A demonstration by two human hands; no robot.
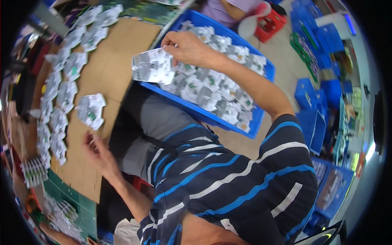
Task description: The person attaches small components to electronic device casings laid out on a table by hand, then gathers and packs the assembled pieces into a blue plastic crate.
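My right hand (185,48) is closed, pinching the top corner of a silver-and-white plastic packet (152,68). The packet hangs over the near-table side of a blue crate (196,107), which holds many similar packets. On the brown cardboard-covered tabletop (96,67) one flat, white and grey packet with green marks (90,111) lies by itself. Just below it is my left hand (100,154), over the edge of the cardboard, with fingers curled together. A thin pale thing seems to show between those fingers, too small to name.
Overlapping rows of similar packets (65,98) line the far left of the cardboard. White ribbed parts (34,171) lie at the lower left. Another person's arm (57,234) reaches in there. A red crate (270,25) and stacked blue bins (310,98) stand on the right.
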